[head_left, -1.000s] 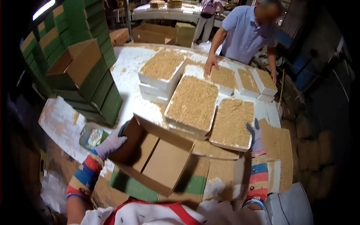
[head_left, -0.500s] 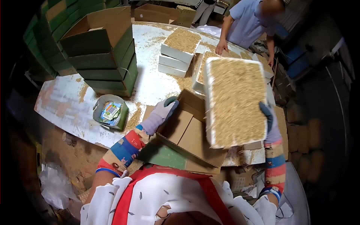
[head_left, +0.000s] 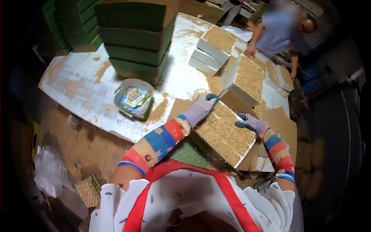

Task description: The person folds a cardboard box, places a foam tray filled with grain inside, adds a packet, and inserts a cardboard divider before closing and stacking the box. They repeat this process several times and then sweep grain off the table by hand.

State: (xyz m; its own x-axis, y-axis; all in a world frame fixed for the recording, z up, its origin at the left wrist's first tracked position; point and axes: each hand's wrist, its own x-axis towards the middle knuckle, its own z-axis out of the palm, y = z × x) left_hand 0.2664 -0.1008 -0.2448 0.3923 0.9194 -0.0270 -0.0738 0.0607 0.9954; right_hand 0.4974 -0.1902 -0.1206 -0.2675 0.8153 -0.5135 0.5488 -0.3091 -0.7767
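Observation:
A white foam box (head_left: pixel 247 151), topped with straw-coloured shavings (head_left: pixel 222 133), sits tilted in or over a cardboard box (head_left: pixel 211 152) right in front of me. Most of the cardboard is hidden beneath it; a green panel (head_left: pixel 190 155) shows at the near left. My left hand (head_left: pixel 203 105), in a pale glove with dark fingertips, is closed at the far left corner, on the cardboard box's edge. At the foam box's right rim, my right hand (head_left: pixel 251 123) is closed with its fingers over the shavings.
Green cartons (head_left: pixel 135 42) rise in a stack at the left. Beside them a tub (head_left: pixel 120 99) holds colourful packets. More filled foam boxes (head_left: pixel 232 83) stand farther back, near a person in a light blue shirt (head_left: pixel 276 36). Loose shavings are scattered over the white table (head_left: pixel 89 112).
My right hand has brought the foam box down and left, onto the cardboard box, whose open inside is now covered. The view has shifted, and the person behind leans lower.

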